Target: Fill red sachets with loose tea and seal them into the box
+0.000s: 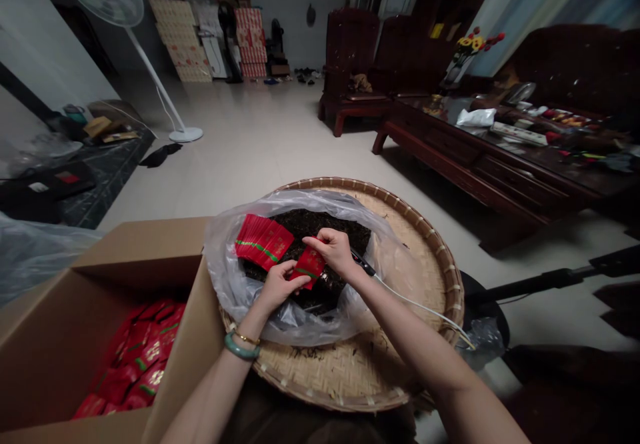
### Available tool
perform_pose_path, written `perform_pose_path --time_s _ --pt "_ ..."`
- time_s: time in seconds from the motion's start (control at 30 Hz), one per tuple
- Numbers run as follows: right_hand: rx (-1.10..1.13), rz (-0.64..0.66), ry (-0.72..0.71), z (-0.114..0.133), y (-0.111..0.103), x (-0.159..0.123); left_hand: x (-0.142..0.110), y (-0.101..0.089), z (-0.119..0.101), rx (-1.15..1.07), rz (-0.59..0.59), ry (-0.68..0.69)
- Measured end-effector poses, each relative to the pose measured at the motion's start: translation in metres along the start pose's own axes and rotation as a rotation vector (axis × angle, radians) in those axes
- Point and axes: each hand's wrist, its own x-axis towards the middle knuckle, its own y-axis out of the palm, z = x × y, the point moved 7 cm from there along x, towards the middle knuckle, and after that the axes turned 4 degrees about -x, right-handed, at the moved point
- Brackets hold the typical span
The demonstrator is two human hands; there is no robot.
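Note:
A small red packet with a green stripe (pixel 309 263) is held between my two hands. My left hand (pixel 278 287) pinches its lower edge, and my right hand (pixel 334 251) grips its upper edge. Below it, dark dried leaves (pixel 325 223) that look like tea fill an open clear plastic bag (pixel 220 277). A fanned stack of similar red packets (pixel 263 239) lies on the leaves to the left. Beside my right hand, a black-handled tool (pixel 363 264) with a white cord is partly hidden. The bag rests on a round woven bamboo tray (pixel 435 251).
An open cardboard box (pixel 145 241) at the left holds many plump red packets (pixel 143 357). A white standing fan (pixel 160 101) is farther back. Toward the right stand a dark wooden table (pixel 465 157) with clutter and a carved chair (pixel 350 64). Stacked cartons (pixel 180 37) line the back wall.

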Motion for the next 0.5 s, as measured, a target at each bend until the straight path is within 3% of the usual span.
perform_pose_path --time_s 0.13,0.27,0.4,0.5 --pt "-0.005 0.076 -0.065 0.007 0.005 -0.002 0.003 -0.012 -0.003 -0.077 -0.137 0.128" --pt "-0.063 0.179 -0.154 0.014 0.014 -0.007 0.005 -0.02 -0.002 -0.011 -0.224 0.129" --pt "-0.076 0.189 -0.157 0.016 0.022 -0.013 0.003 -0.01 -0.002 -0.073 -0.117 0.087" --pt "-0.029 0.233 -0.137 0.018 0.029 -0.014 -0.001 0.001 0.004 -0.06 0.013 -0.043"
